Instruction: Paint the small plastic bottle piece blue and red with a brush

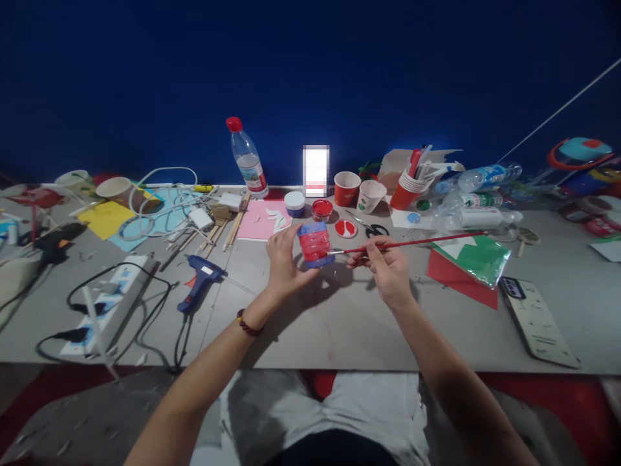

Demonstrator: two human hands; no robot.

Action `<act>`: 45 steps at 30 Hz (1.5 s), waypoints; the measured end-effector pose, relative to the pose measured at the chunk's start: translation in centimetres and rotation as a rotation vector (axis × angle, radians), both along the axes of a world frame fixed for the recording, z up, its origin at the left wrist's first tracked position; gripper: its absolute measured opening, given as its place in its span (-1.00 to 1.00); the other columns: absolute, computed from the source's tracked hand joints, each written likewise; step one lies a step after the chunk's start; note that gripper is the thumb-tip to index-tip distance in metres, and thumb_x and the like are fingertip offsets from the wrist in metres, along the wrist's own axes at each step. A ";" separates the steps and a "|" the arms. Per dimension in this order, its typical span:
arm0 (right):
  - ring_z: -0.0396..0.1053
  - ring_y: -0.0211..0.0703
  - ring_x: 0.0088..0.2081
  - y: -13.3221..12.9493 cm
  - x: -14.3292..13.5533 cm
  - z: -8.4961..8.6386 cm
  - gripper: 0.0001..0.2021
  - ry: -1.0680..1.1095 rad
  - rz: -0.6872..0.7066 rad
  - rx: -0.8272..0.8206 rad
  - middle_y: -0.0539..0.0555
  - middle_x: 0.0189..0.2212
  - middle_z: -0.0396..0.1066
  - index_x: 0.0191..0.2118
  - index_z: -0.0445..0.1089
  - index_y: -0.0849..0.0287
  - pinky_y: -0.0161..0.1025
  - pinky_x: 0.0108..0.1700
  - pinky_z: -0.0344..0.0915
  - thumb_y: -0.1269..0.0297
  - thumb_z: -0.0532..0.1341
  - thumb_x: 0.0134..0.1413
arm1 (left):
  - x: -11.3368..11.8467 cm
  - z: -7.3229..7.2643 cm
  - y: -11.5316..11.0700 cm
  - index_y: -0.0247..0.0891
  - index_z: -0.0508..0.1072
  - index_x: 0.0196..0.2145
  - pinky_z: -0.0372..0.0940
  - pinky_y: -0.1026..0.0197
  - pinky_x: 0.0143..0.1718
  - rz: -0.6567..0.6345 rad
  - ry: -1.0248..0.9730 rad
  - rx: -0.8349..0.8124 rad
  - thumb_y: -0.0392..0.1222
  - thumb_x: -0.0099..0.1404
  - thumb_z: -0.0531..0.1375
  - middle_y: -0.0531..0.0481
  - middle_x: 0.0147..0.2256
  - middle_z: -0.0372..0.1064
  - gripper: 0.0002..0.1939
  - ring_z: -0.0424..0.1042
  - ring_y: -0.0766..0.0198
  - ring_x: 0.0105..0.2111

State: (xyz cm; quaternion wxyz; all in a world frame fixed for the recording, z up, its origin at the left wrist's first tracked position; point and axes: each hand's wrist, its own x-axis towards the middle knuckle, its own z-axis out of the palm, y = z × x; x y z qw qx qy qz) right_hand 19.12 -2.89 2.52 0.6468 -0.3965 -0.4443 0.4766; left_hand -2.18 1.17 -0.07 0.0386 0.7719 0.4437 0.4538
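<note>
My left hand (287,264), wearing a beaded bracelet, grips a small barrel-shaped piece (316,243) between thumb and fingers. Its middle is painted red and its two ends are blue. In my right hand (389,270) is a thin red paintbrush (431,240), pinched near its metal collar. The brush tip points left and touches, or nearly touches, the red surface. Just beyond the hands stands an open jar of red paint (322,210), with a red-smeared lid (346,228) lying to its right. A white-lidded jar of blue paint (295,205) stands to its left.
Scissors (376,230) lie behind my right hand. Paper cups (347,188), an upright bottle (250,165) and lying plastic bottles (478,217) line the back. Left are a glue gun (200,279) and a corded power strip (114,304). A phone (538,323) lies right.
</note>
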 end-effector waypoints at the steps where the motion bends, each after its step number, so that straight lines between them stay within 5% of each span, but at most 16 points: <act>1: 0.50 -0.20 -0.54 0.0 0.0 0.0 -0.67 0.001 -0.005 0.005 -0.11 -0.57 0.47 -0.30 0.34 0.08 -0.16 -0.42 0.57 -0.06 0.35 0.09 | 0.0 0.0 0.0 -0.13 0.14 0.24 0.15 -0.14 0.12 0.005 0.003 -0.007 0.05 0.02 0.36 -0.23 0.12 0.33 -0.13 0.31 -0.13 0.10; 10: 0.50 -0.21 -0.54 0.5 1.1 0.2 -0.63 -0.001 -0.107 0.028 -0.12 -0.55 0.47 -0.31 0.31 0.08 -0.16 -0.42 0.56 -0.10 0.36 0.05 | -0.2 0.1 -0.1 -0.11 0.10 0.25 0.21 -0.17 0.09 -0.004 -0.037 -0.052 -0.05 -0.02 0.39 -0.23 0.11 0.29 -0.08 0.33 -0.08 0.03; 21: 0.51 -0.21 -0.52 -0.2 -0.4 -0.2 -0.69 0.008 0.005 0.003 -0.11 -0.54 0.49 -0.29 0.33 0.08 -0.18 -0.43 0.57 -0.03 0.35 0.10 | 0.2 -0.2 -0.2 -0.12 0.16 0.17 0.23 -0.11 0.00 0.037 -0.034 -0.073 -0.08 -0.11 0.41 -0.16 0.02 0.36 -0.10 0.36 -0.08 -0.02; 40: 0.50 -0.24 -0.52 0.5 1.2 -0.2 -0.71 0.012 -0.149 0.059 -0.09 -0.52 0.50 -0.29 0.37 0.09 -0.23 -0.41 0.56 -0.01 0.35 0.11 | -0.1 0.0 -0.2 -0.14 0.13 0.17 0.23 -0.12 0.04 0.058 -0.076 -0.092 -0.04 -0.10 0.42 -0.16 0.01 0.33 -0.09 0.37 -0.04 -0.03; 45: 0.51 -0.22 -0.49 0.3 0.8 -0.6 -0.71 0.072 -0.079 0.025 -0.10 -0.51 0.50 -0.29 0.36 0.08 -0.21 -0.39 0.57 0.01 0.37 0.09 | 0.1 0.1 -0.3 -0.15 0.15 0.14 0.21 -0.13 0.05 0.066 -0.031 -0.110 -0.04 -0.12 0.41 -0.17 0.01 0.34 -0.11 0.36 -0.07 -0.01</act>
